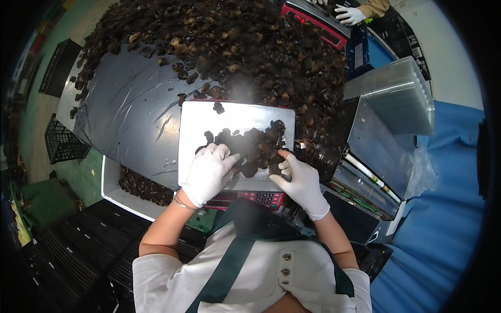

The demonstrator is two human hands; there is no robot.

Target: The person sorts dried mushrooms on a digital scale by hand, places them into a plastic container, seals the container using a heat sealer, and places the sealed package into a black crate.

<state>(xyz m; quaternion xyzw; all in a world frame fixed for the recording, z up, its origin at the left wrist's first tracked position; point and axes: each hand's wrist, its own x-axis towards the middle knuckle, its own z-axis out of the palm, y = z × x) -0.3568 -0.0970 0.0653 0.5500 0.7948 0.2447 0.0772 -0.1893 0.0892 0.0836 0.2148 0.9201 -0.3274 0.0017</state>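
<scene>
A loose heap of dark wood ear mushrooms [250, 150] lies on the metal pan of a red weighing scale [195, 121] in front of me. My left hand [211, 170], in a white glove, rests at the heap's left side with its fingers curled; what is under them is hidden. At the right side, my right hand [299, 180] touches the edge pieces, thumb and forefinger apart. Its glove is white too, and the forefinger's tip looks bare. One small mushroom piece [218, 107] sits alone near the pan's far edge.
A large mound of mushrooms [235, 47] covers the far table. A co-worker's gloved hand [350, 15] is by a second red scale [317, 23]. Clear plastic trays [395, 94] are stacked at right, beside a wrapping machine [368, 180]. Black crates [78, 242] stand lower left, near a white bin [111, 184].
</scene>
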